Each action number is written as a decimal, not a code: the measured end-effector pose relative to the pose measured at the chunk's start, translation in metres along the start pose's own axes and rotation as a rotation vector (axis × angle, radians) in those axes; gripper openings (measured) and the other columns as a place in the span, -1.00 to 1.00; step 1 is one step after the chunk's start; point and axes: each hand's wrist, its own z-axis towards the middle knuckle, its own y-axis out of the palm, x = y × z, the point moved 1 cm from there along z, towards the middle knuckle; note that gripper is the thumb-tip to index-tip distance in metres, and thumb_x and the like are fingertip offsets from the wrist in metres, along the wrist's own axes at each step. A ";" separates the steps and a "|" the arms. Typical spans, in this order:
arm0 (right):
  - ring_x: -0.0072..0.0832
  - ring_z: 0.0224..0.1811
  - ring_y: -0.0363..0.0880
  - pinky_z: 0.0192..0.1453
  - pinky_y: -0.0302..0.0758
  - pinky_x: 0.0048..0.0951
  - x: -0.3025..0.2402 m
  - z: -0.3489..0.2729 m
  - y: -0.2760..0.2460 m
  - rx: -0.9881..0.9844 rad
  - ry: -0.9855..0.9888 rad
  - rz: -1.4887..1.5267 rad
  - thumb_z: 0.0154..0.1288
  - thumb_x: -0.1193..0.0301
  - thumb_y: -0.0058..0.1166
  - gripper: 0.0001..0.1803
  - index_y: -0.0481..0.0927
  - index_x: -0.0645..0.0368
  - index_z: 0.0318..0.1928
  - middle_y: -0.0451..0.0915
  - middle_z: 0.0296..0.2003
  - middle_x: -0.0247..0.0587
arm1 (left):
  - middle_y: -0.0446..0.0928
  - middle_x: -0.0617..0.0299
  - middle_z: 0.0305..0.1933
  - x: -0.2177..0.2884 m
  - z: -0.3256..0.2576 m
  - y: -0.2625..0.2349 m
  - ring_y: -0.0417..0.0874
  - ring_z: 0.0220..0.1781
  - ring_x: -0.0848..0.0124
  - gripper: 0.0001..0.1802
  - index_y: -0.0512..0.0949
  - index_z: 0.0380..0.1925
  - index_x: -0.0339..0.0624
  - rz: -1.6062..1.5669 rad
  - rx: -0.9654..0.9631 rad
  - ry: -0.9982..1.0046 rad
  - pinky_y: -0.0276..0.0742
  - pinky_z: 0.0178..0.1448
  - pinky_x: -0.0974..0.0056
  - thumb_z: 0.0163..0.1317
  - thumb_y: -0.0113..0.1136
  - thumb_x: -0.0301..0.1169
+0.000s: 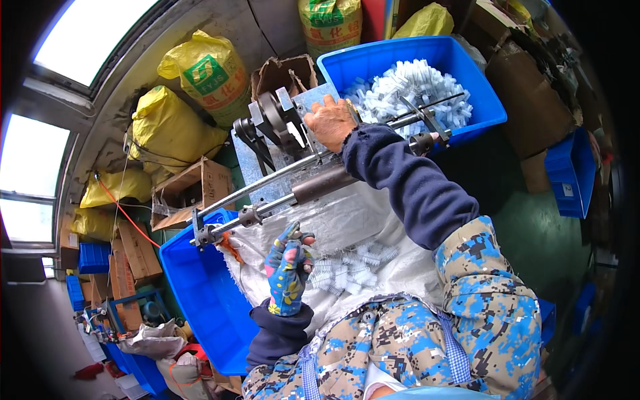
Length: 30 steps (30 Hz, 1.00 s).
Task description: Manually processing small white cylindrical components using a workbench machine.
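My left hand (287, 270), in a blue patterned glove with bare fingertips, is raised below the bench machine's front rod. Its fingers are curled together; what they hold, if anything, I cannot make out. Bare, my right hand (330, 123) reaches over the metal rods (267, 183) and closes on a part of the machine hidden under the palm, next to the dark pulley wheels (273, 117). A dark grey cylinder (325, 183) sits on the nearer rod. Small ribbed, whitish translucent plastic pieces (347, 270) lie heaped on a white woven sheet (417, 270) across my lap.
A blue bin (490, 110) full of similar pieces stands beyond the rods at right. Another blue bin (200, 300) is at my left. Yellow sacks (213, 77) and cardboard boxes (207, 183) line the wall. A blue crate (572, 172) stands far right.
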 end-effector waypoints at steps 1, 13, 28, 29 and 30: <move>-0.18 -0.11 0.43 -0.13 0.36 -0.16 -0.002 0.001 0.000 -0.004 -0.009 0.011 0.05 0.44 -0.06 -0.84 0.58 0.10 -0.36 0.53 -0.25 -0.13 | 0.48 -0.05 -0.17 0.000 0.000 -0.002 0.41 -0.57 0.57 -0.51 0.32 0.05 -0.30 -0.016 0.013 -0.010 0.39 -0.48 0.52 0.18 0.12 -0.28; -0.22 -0.10 0.46 -0.16 0.38 -0.20 -0.003 0.003 0.000 -0.085 0.015 -0.002 0.08 0.43 -0.04 -0.80 0.61 0.04 -0.27 0.59 -0.26 -0.24 | 0.51 -0.12 -0.24 -0.002 -0.001 0.010 0.40 -0.59 0.53 -0.62 0.36 -0.09 -0.36 0.009 0.041 -0.041 0.37 -0.52 0.51 0.19 0.07 -0.30; -0.20 -0.11 0.45 -0.13 0.43 -0.25 0.001 0.000 0.004 0.047 0.027 0.036 0.08 0.38 -0.01 -0.79 0.62 0.17 -0.32 0.52 -0.22 -0.10 | 0.29 0.08 0.22 0.001 0.019 -0.001 0.48 -0.45 0.55 -0.59 0.42 -0.02 -0.29 0.267 -0.027 0.271 0.39 -0.43 0.50 0.15 0.14 -0.32; -0.20 -0.11 0.45 -0.13 0.43 -0.25 0.001 0.001 0.007 0.046 0.029 0.035 0.08 0.38 -0.01 -0.79 0.62 0.17 -0.32 0.52 -0.22 -0.10 | 0.27 0.09 0.24 0.003 0.025 0.000 0.49 -0.44 0.55 -0.59 0.43 -0.03 -0.30 0.282 -0.020 0.283 0.40 -0.42 0.49 0.14 0.15 -0.33; -0.20 -0.12 0.44 -0.14 0.43 -0.25 0.001 0.001 0.012 0.051 0.004 0.026 0.05 0.43 -0.03 -0.82 0.60 0.18 -0.36 0.52 -0.24 -0.11 | 0.27 0.09 0.24 0.004 0.028 0.003 0.49 -0.44 0.55 -0.59 0.43 -0.03 -0.30 0.281 -0.022 0.280 0.40 -0.42 0.49 0.14 0.15 -0.33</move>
